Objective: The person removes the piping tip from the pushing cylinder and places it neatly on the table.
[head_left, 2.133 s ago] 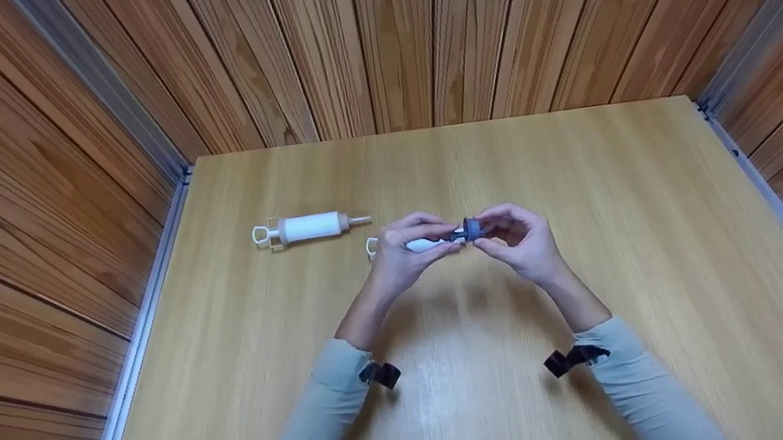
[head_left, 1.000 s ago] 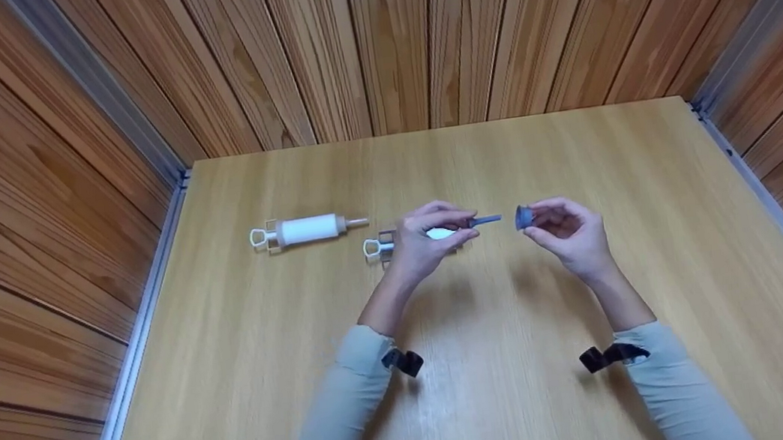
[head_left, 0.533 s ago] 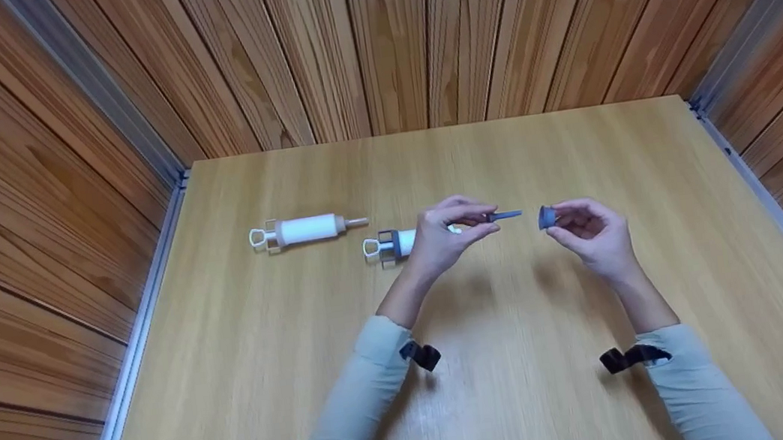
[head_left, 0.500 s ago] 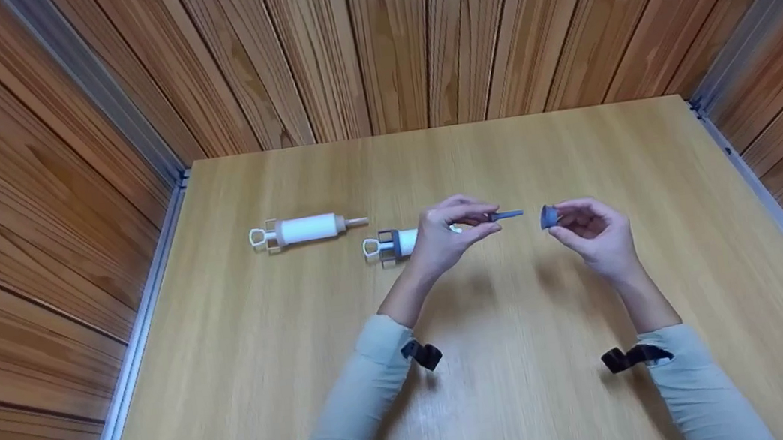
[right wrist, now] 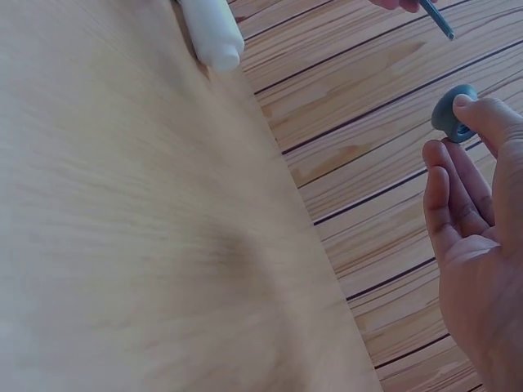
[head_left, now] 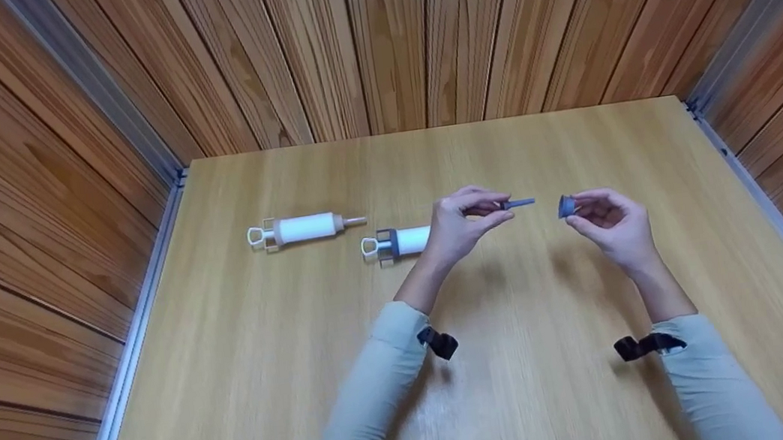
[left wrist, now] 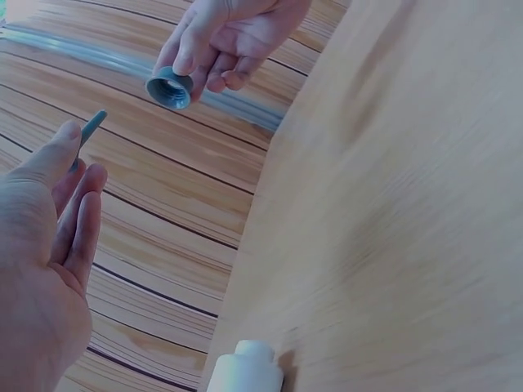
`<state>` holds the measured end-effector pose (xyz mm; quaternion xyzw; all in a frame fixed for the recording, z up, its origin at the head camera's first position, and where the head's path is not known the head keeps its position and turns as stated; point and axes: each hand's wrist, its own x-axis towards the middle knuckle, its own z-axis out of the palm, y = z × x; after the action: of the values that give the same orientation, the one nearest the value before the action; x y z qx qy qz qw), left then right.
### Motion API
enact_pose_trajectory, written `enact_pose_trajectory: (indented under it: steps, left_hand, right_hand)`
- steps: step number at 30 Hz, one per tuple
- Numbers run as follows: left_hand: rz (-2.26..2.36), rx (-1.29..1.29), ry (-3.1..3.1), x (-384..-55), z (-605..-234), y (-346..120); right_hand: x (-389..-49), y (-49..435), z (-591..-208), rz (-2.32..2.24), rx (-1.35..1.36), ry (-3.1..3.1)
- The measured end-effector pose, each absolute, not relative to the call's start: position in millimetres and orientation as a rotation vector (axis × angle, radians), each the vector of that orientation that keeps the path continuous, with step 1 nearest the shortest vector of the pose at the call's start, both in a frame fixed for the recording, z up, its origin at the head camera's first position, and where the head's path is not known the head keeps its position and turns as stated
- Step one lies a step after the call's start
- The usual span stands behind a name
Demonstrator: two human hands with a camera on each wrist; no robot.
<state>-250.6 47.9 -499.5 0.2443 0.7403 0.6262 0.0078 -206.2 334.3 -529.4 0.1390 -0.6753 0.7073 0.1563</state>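
Observation:
My left hand (head_left: 465, 229) pinches a slim, tapered blue-grey nozzle (head_left: 521, 202) between thumb and fingertips, its narrow end pointing right. Across a small gap, my right hand (head_left: 619, 228) pinches a blue-grey threaded ring cap (head_left: 566, 206). In the left wrist view the inner thread of the cap (left wrist: 169, 88) shows. Both parts are held above the table. Below and left of the left hand lies a large white-barrelled syringe (head_left: 411, 241) with a dark grey collar and white loop handle; the hand hides its front in the head view. Its bare white tip (left wrist: 255, 349) appears in the left wrist view.
A second white syringe (head_left: 307, 227) with beige collar and a nozzle fitted lies farther left on the wooden table (head_left: 270, 387). Wood-panelled walls (head_left: 398, 37) with metal corner rails enclose the back and both sides. Each wrist wears a black camera strap (head_left: 439, 342).
The cap, around the nozzle at first, has come off to the right. Both hands have since shifted right with their parts, uncovering more of the grey-collared syringe, which stays in place.

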Motion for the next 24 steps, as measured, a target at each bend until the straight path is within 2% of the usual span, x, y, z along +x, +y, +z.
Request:
enact_pose_trajectory:
  steps: [24]
  left_hand:
    - [1.995, 0.555, 2.265, -267.2, -524.0, 81.7]
  right_hand:
    - [-223.2, 360.1, -544.8, 1.84, 0.116, -2.218]
